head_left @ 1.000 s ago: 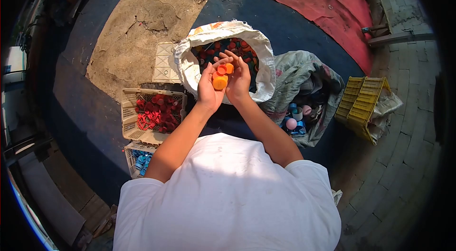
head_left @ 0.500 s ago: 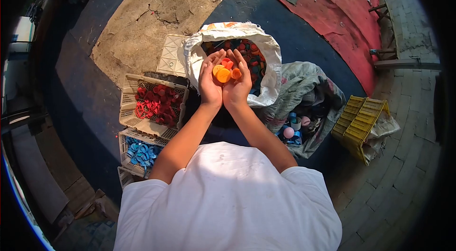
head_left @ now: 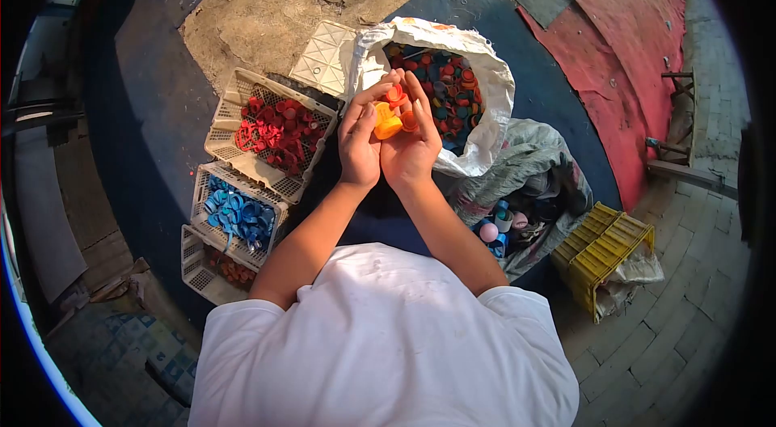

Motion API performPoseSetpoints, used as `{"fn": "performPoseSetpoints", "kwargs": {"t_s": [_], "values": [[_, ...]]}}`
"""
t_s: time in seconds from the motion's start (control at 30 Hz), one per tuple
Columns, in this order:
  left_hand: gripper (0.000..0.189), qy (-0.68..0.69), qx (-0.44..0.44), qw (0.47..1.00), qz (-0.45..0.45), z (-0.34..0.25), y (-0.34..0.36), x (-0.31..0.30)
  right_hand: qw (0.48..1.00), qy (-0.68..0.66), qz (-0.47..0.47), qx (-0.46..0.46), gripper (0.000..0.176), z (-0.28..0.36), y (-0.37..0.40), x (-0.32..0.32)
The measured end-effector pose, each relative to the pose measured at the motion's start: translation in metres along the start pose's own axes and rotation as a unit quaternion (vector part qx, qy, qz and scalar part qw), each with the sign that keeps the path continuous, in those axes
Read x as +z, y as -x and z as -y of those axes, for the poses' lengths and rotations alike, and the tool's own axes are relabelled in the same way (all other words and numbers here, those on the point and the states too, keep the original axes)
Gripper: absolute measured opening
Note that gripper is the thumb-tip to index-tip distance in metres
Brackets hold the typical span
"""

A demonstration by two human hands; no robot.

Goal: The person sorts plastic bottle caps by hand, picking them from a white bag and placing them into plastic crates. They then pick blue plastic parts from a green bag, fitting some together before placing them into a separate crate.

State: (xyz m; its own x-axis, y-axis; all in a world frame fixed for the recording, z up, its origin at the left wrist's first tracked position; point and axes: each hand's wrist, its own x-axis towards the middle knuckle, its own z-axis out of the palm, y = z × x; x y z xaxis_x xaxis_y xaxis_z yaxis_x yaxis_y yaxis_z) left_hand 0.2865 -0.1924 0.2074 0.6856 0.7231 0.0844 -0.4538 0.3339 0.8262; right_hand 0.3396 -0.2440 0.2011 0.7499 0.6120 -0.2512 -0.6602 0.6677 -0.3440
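My left hand (head_left: 358, 150) and my right hand (head_left: 412, 155) are cupped together, side by side, with fingers curled up. Between them lie several orange and yellow-orange plastic bottle caps (head_left: 389, 125). Both hands are over the near left edge of a white woven sack (head_left: 495, 103). Mixed caps (head_left: 457, 91), many red, orange and dark green, fill the inside of that sack. My palms hide part of its opening.
At left stand crates: a beige crate (head_left: 220, 136) of red caps (head_left: 279, 132), another with blue caps (head_left: 238, 217), and a third crate (head_left: 192, 261) holding orange pieces (head_left: 230, 268). A grey sack (head_left: 537, 140) and a yellow crate (head_left: 602, 243) stand at right.
My cupped hands have shifted left relative to the white sack, carrying the caps, and the fingers curl in more. The view has turned, showing more of the third crate.
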Motion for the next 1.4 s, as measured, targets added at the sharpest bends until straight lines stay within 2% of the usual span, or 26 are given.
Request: {"fn": "performPoseSetpoints", "kwargs": {"t_s": [0.13,0.27,0.4,0.53,0.7,0.87,0.93,1.03,1.2,1.3,1.4], "values": [[0.039,0.044,-0.001,0.998,-0.054,-0.02,0.01,-0.01,0.997,0.069,0.032,0.029,0.054,-0.012,0.011,0.011],[0.037,0.047,0.05,0.994,-0.08,-0.05,0.038,-0.036,0.988,0.119,0.073,0.058,0.062,-0.045,0.039,0.022],[0.036,0.083,0.093,0.98,-0.153,-0.091,0.082,-0.085,0.973,0.148,0.13,0.118,0.07,-0.102,0.079,0.04],[0.036,0.152,0.133,0.95,-0.237,-0.14,0.143,-0.143,0.943,0.161,0.193,0.218,0.077,-0.169,0.138,0.059],[0.038,0.181,0.2,0.902,-0.337,-0.175,0.231,-0.215,0.887,0.228,0.241,0.322,0.084,-0.252,0.218,0.063],[0.039,0.167,0.259,0.856,-0.415,-0.207,0.312,-0.271,0.854,0.252,0.237,0.389,0.067,-0.324,0.299,0.062],[0.037,0.157,0.287,0.836,-0.441,-0.219,0.341,-0.285,0.838,0.237,0.226,0.437,0.065,-0.344,0.323,0.059],[0.031,0.187,0.326,0.791,-0.483,-0.228,0.373,-0.3,0.808,0.222,0.225,0.496,0.063,-0.371,0.348,0.047],[0.029,0.248,0.359,0.72,-0.539,-0.227,0.407,-0.317,0.746,0.277,0.221,0.563,0.061,-0.404,0.372,0.038],[0.028,0.239,0.381,0.682,-0.577,-0.218,0.425,-0.34,0.704,0.279,0.238,0.607,0.058,-0.428,0.381,0.019],[0.027,0.261,0.371,0.631,-0.63,-0.216,0.443,-0.358,0.67,0.283,0.234,0.645,0.057,-0.458,0.392,0.003]]}}
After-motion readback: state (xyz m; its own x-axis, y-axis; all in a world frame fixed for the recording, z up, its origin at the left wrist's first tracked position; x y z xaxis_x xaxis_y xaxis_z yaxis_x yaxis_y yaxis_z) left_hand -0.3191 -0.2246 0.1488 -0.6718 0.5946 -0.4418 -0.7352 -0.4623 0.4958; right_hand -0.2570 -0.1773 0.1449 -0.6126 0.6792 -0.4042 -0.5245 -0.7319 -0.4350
